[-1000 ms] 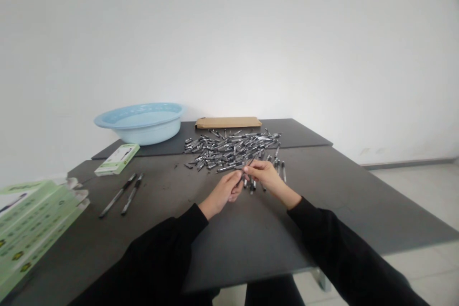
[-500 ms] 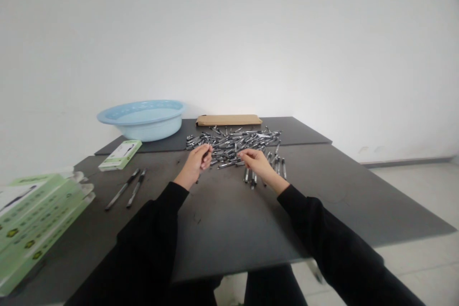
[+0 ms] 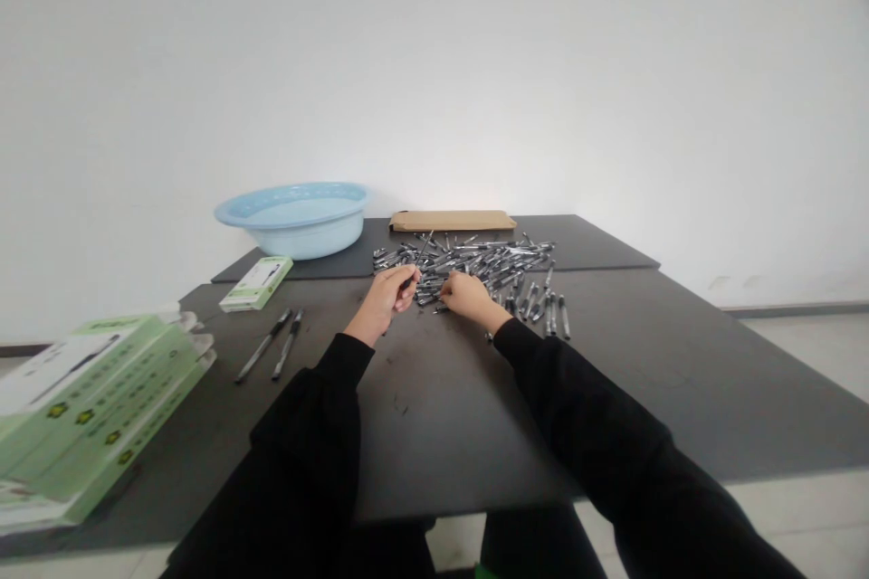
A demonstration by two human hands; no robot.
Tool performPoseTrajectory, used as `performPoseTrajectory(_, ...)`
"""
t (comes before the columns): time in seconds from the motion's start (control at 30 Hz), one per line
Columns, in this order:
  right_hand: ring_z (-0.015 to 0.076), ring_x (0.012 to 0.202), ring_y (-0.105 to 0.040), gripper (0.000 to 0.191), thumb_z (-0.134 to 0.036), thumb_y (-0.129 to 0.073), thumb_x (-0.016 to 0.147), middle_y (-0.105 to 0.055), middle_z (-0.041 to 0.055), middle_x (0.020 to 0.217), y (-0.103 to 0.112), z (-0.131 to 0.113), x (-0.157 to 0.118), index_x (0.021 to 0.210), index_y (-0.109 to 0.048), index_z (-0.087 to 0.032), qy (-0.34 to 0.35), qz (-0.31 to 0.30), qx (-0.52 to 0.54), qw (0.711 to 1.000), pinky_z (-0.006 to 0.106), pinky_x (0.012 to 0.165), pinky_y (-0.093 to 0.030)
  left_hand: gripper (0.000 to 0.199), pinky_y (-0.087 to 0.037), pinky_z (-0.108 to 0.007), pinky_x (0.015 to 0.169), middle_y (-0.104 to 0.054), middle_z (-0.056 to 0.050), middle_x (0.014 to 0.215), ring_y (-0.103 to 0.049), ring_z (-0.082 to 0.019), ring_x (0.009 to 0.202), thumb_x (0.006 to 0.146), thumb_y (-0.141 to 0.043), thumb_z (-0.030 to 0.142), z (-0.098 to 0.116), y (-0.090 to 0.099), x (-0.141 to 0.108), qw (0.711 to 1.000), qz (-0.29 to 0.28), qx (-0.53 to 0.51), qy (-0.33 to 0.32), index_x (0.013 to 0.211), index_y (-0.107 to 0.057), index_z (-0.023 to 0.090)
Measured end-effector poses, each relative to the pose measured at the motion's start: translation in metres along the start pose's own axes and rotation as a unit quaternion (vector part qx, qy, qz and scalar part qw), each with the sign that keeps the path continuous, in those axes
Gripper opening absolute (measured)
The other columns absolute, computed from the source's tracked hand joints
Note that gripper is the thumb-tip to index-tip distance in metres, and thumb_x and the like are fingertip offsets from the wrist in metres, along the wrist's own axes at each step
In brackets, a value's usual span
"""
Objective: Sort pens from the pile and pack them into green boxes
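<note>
My left hand point(image 3: 388, 297) is closed round a pen point(image 3: 425, 246), whose thin end points up and away past my fingers. Just to its right, my right hand point(image 3: 467, 297) has its fingers bent together at the front edge of a heap of pens point(image 3: 502, 261). A small dark tip shows below those fingers; whether they grip it is hidden. The heaped pens are clear-barrelled with black parts and lie in all directions. Several pens point(image 3: 553, 315) lie roughly side by side to the right of my right hand, partly behind my wrist.
Two pens point(image 3: 288, 344) lie apart on the dark table point(image 3: 434, 434) at the left. Beyond them are a green-and-white pen box point(image 3: 256, 284) and a light blue basin point(image 3: 299, 231). More green boxes point(image 3: 115, 407) are stacked at near left. A brown cardboard piece point(image 3: 453, 221) lies behind the heap.
My right hand has moved left, closer to my left hand, and its fingers are now lower at the heap. A thin pen end now shows above my left hand. The view has turned slightly left.
</note>
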State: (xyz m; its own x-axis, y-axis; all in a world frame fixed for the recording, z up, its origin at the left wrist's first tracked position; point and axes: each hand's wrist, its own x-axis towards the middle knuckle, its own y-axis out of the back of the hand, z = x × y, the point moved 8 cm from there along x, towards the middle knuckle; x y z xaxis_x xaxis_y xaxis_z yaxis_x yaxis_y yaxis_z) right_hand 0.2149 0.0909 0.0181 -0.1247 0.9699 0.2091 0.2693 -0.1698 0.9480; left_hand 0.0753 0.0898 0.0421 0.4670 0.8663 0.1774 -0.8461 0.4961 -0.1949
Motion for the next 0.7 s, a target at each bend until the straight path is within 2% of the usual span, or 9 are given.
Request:
performPoseTrajectory(0.17,0.0233,0.101,-0.067,0.026,-0.021,-0.055,0.085,-0.073,0.0119,0.11,-0.008,0.003,0.001,0.096,-0.078,-0.019,-0.014,-0.013,-0.009,1.0,0.028,0.087,-0.044,0.032,-0.017,-0.017,0.034,-0.039,0.009,0.046,-0.028,-0.003,0.031,0.079,-0.066,0.045,-0.007,0.0,-0.001,1.0,0.001,0.02,0.01,0.075,-0.055,0.016)
performPoseTrajectory(0.27,0.024,0.099,-0.068,0.024,-0.022,-0.057,0.084,-0.075,0.0115,0.104,-0.012,0.004,0.004,0.095,-0.078,-0.019,-0.015,-0.024,-0.009,1.0,0.029,0.084,-0.044,0.031,-0.017,-0.017,0.034,-0.039,0.009,0.046,-0.028,-0.003,0.032,0.08,-0.065,0.045,-0.008,0.0,0.0,1.0,0.005,0.026,0.007,0.075,-0.055,0.016)
performPoseTrajectory(0.47,0.0297,0.106,-0.065,0.022,-0.019,-0.058,0.084,-0.075,0.0145,0.103,-0.015,0.0,0.006,0.092,-0.078,-0.017,0.005,-0.023,-0.026,0.999,0.038,0.093,-0.039,0.031,-0.017,-0.018,0.035,-0.039,0.008,0.047,-0.028,-0.003,0.032,0.081,-0.063,0.045,-0.011,-0.004,-0.002,0.999,-0.005,0.046,0.013,0.073,-0.056,0.016)
performPoseTrajectory(0.6,0.0312,0.11,-0.063,0.025,-0.014,-0.052,0.088,-0.074,0.0177,0.105,-0.007,-0.006,0.003,0.094,-0.075,-0.014,0.034,-0.012,-0.036,0.999,0.043,0.099,-0.034,0.031,-0.017,-0.018,0.035,-0.039,0.008,0.047,-0.029,-0.003,0.032,0.081,-0.062,0.045,-0.013,-0.007,-0.004,0.998,-0.013,0.066,0.014,0.074,-0.056,0.016)
performPoseTrajectory(0.7,0.0287,0.11,-0.063,0.027,-0.016,-0.048,0.092,-0.074,0.0154,0.107,0.009,-0.004,0.0,0.101,-0.073,-0.015,0.04,0.009,-0.023,0.999,0.043,0.1,-0.034,0.031,-0.018,-0.018,0.036,-0.04,0.008,0.047,-0.03,-0.003,0.032,0.082,-0.061,0.046,-0.016,-0.009,-0.005,0.997,-0.017,0.076,0.021,0.073,-0.055,0.016)
